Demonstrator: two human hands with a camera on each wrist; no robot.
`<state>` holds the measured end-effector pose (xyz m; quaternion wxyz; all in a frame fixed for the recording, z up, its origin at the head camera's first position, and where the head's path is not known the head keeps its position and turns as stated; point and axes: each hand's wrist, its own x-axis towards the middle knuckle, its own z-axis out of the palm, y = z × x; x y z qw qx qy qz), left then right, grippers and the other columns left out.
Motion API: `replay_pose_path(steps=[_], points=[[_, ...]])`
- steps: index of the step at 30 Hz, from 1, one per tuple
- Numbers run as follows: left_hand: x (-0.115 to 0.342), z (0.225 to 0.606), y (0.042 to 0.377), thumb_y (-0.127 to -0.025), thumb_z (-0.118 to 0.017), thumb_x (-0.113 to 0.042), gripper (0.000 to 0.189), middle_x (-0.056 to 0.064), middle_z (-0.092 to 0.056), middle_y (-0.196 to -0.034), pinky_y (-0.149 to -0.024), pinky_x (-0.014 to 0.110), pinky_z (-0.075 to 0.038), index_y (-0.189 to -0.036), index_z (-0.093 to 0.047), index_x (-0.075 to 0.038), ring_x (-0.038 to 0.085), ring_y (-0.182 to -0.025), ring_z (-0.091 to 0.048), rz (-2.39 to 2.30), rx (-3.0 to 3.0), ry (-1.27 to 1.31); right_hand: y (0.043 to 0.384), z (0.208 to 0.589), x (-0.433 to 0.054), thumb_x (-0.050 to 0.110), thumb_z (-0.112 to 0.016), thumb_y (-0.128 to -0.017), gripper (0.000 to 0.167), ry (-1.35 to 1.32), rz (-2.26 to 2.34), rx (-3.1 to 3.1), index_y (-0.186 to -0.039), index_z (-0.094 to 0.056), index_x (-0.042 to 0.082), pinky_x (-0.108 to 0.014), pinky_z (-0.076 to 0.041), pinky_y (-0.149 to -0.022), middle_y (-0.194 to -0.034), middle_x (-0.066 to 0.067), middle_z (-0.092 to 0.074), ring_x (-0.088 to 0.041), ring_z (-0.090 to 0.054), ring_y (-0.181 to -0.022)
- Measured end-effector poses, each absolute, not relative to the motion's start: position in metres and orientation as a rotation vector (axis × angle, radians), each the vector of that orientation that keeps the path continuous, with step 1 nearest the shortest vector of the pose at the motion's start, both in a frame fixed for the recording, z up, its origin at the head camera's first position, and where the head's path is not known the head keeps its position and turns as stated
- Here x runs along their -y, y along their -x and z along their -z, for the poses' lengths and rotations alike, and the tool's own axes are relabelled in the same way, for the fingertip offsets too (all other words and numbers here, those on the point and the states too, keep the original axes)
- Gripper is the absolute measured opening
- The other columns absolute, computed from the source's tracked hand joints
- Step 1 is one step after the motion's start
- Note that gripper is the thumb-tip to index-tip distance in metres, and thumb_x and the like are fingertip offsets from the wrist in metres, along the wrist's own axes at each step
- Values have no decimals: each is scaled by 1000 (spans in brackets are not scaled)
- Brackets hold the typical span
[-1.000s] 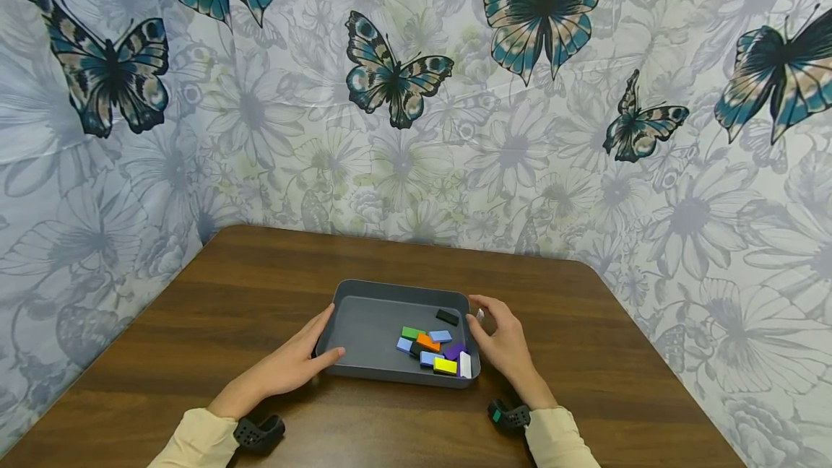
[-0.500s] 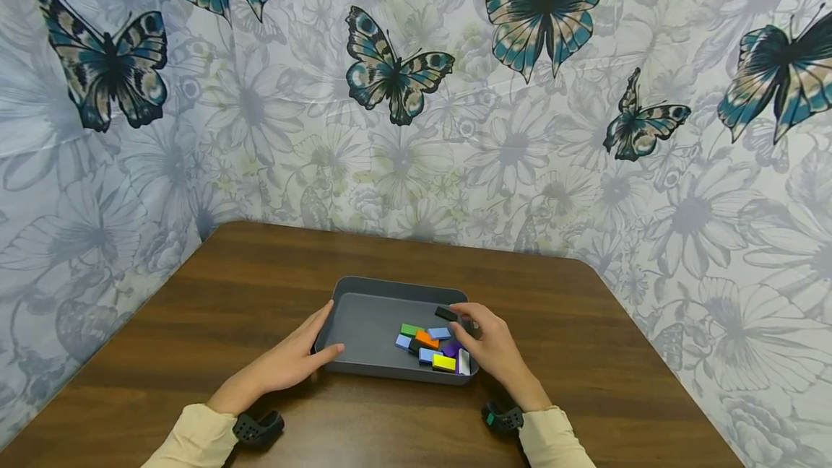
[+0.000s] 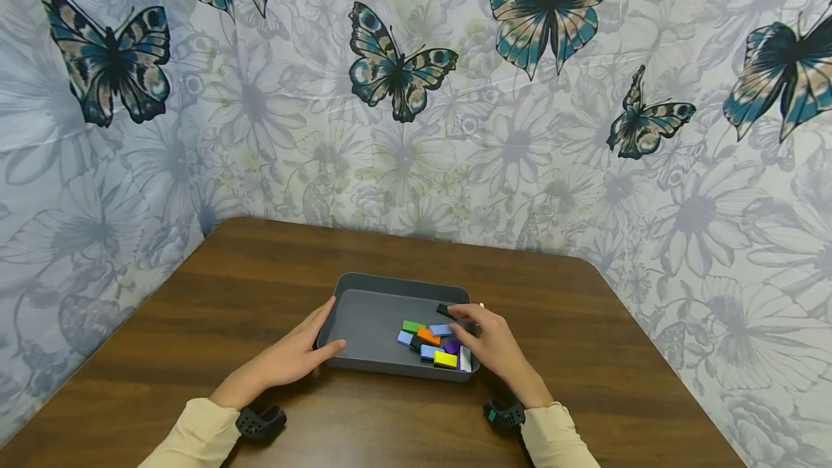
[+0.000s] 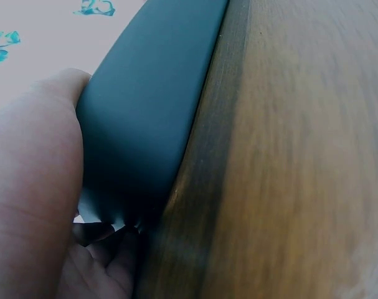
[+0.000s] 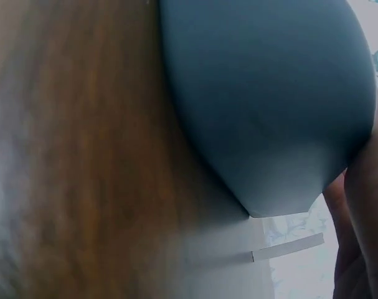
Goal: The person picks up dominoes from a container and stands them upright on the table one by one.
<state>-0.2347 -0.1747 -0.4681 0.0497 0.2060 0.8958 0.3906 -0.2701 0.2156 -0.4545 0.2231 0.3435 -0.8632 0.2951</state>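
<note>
A shallow grey tray [image 3: 373, 338] sits on the table. My left hand [image 3: 289, 356] holds its left end, the thumb at the front rim and the fingers along the side wall; the left wrist view shows the left hand [image 4: 36, 180] against the tray's wall [image 4: 151, 99]. My right hand [image 3: 490, 338] reaches over the right rim, index finger and thumb apart. Its fingertips are at a black block [image 3: 444, 309], partly covering it; whether they touch cannot be told. Below them lie orange [image 3: 428, 336], yellow [image 3: 445, 360], green [image 3: 412, 326], blue, purple and white blocks.
Outside the tray's right end, a thin white block [image 5: 288, 246] stands on the wooden table [image 3: 390, 417], mostly hidden by the hand in the head view. A butterfly-print cloth [image 3: 520, 186] hangs behind the table.
My right hand has moved left from beside the white block, over the tray's right rim to the black block. The left hand has stayed on the tray.
</note>
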Motion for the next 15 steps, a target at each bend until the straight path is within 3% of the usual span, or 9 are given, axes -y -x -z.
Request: replay_pose_path(steps=[15], points=[[175, 467, 235, -105, -55, -52, 93, 21, -6, -172, -118, 69, -24, -167, -2, -9, 46, -156, -14, -1190, -2743, -651, 267, 439, -211, 16, -78, -94, 40, -968, -691, 2692, -132, -69, 8, -43, -58, -94, -127, -5, -73, -20, -73, -107]])
